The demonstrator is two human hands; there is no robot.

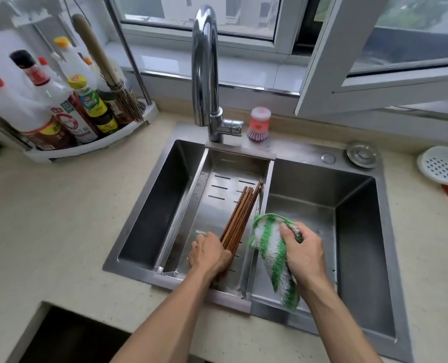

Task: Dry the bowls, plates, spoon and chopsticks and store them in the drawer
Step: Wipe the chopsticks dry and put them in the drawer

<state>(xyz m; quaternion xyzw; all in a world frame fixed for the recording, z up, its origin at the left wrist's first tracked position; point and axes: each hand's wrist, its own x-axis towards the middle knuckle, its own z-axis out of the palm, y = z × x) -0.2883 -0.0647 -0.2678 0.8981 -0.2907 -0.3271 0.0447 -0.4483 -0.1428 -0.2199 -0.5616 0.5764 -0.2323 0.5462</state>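
Over a stainless steel sink (359,231), the person's left hand (208,254) grips a bundle of long brown wooden chopsticks (240,214), whose far ends rest in the slotted steel drain tray (217,179) set across the basin. The right hand (305,254) holds a green-and-white striped cloth (271,247) just beside the chopsticks. A curved chrome tap (204,74) stands behind, with a pink dish brush (259,124) near it. Sauce bottles (68,106) crowd a white corner rack (86,145) on the pale bench (60,218).

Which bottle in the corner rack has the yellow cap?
The green-labelled dark sauce bottle at the rack's right front, beside the straw brush; the bottles left of it wear red or black caps.
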